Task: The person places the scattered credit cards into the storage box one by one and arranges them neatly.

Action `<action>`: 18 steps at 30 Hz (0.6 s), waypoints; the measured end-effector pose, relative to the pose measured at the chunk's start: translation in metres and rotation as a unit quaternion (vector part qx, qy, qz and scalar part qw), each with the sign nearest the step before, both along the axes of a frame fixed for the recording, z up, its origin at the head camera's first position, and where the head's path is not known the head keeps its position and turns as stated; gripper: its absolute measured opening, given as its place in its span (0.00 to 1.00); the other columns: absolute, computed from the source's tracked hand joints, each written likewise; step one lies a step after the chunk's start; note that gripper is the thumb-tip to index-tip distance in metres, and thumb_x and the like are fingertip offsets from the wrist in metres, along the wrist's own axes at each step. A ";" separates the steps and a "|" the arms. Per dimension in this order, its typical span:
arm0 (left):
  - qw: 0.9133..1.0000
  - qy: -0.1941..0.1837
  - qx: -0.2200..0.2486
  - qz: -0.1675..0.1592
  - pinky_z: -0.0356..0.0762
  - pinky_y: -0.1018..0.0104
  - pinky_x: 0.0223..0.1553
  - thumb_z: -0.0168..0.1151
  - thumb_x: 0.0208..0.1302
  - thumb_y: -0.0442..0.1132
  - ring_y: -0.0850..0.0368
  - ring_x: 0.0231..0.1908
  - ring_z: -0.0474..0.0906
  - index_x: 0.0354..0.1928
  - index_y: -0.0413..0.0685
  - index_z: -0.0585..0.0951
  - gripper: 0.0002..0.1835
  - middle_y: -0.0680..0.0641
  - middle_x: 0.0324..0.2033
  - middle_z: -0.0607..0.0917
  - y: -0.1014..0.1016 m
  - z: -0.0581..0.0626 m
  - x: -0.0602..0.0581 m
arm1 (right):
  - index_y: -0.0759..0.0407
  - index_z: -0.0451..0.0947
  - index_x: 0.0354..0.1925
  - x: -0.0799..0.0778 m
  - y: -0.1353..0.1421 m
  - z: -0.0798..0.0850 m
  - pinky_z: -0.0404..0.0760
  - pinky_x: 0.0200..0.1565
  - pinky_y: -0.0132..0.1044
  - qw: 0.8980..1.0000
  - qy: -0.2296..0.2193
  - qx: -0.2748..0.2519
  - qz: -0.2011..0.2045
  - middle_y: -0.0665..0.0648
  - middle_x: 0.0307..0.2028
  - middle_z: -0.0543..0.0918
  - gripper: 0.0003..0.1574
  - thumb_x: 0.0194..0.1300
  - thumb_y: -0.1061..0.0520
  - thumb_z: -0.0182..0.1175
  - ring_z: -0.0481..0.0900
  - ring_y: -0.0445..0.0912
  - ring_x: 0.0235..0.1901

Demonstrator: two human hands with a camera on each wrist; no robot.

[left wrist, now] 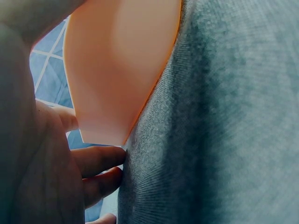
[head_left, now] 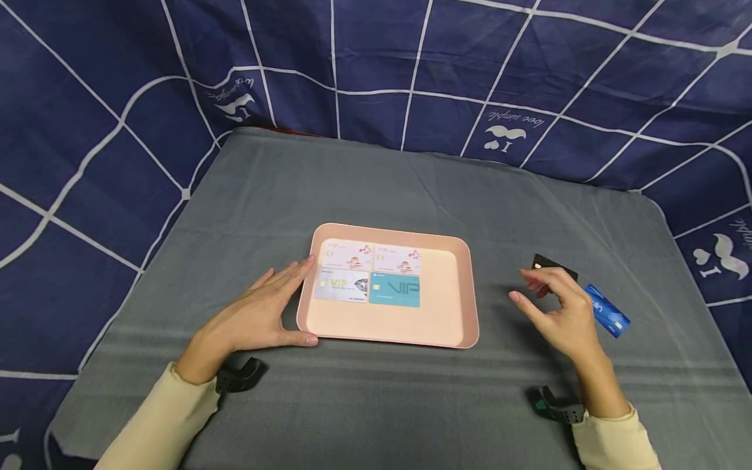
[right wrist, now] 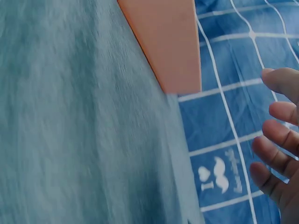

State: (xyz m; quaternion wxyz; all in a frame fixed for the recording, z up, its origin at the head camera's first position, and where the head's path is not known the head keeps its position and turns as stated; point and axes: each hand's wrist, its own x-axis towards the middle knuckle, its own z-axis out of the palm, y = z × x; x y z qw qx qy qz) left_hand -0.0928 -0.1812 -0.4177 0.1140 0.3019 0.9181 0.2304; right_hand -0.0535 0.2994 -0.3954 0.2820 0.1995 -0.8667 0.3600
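A pink tray (head_left: 443,333) lies on the grey cloth with two pale pink VIP cards, a silver VIP card (head_left: 341,285) and a teal VIP card (head_left: 395,290) set in two rows in its left part. My left hand (head_left: 258,313) rests at the tray's left side, fingers extended and the thumb by the near left corner. To the right of the tray my right hand (head_left: 561,310) hovers with loosely bent fingers and nothing between them. Partly behind it lie a black card (head_left: 552,264) and a blue card (head_left: 608,312) on the cloth.
Grey cloth (head_left: 382,405) covers the table, with slight creases. A dark blue sheet with white lines (head_left: 376,52) hangs behind the table and along both sides. Each wrist wears a black strap mount (head_left: 241,375).
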 end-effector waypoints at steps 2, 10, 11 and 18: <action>1.000 -0.001 -0.002 0.001 0.44 0.37 0.70 0.62 0.46 0.79 0.44 0.74 0.50 0.79 0.55 0.39 0.68 0.45 0.77 0.51 0.000 0.000 0.000 | 0.71 0.84 0.43 0.001 0.005 0.000 0.71 0.38 0.22 1.000 0.001 -0.006 -0.014 0.66 0.34 0.81 0.19 0.52 0.64 0.74 0.76 0.37 0.35; 1.000 -0.003 -0.001 0.005 0.44 0.37 0.70 0.64 0.46 0.78 0.42 0.74 0.51 0.80 0.54 0.40 0.69 0.41 0.76 0.53 -0.001 0.002 0.002 | 0.80 0.80 0.42 0.007 0.020 0.010 0.74 0.35 0.20 0.996 -0.032 -0.056 -0.063 0.65 0.32 0.80 0.24 0.42 0.81 0.69 0.77 0.33 0.32; 1.000 -0.002 -0.001 0.005 0.44 0.37 0.70 0.64 0.46 0.78 0.41 0.74 0.51 0.80 0.54 0.40 0.69 0.41 0.76 0.54 0.000 0.002 0.002 | 0.81 0.80 0.43 0.008 0.025 0.009 0.75 0.34 0.20 0.995 -0.039 -0.066 -0.069 0.63 0.32 0.80 0.24 0.42 0.81 0.68 0.78 0.33 0.32; 1.000 -0.003 -0.001 0.004 0.44 0.37 0.70 0.63 0.46 0.78 0.41 0.73 0.52 0.80 0.55 0.39 0.68 0.40 0.75 0.54 0.000 0.002 0.002 | 0.73 0.82 0.46 0.008 0.072 -0.008 0.73 0.34 0.17 0.982 -0.101 -0.051 -0.152 0.48 0.33 0.82 0.26 0.44 0.75 0.73 0.78 0.32 0.33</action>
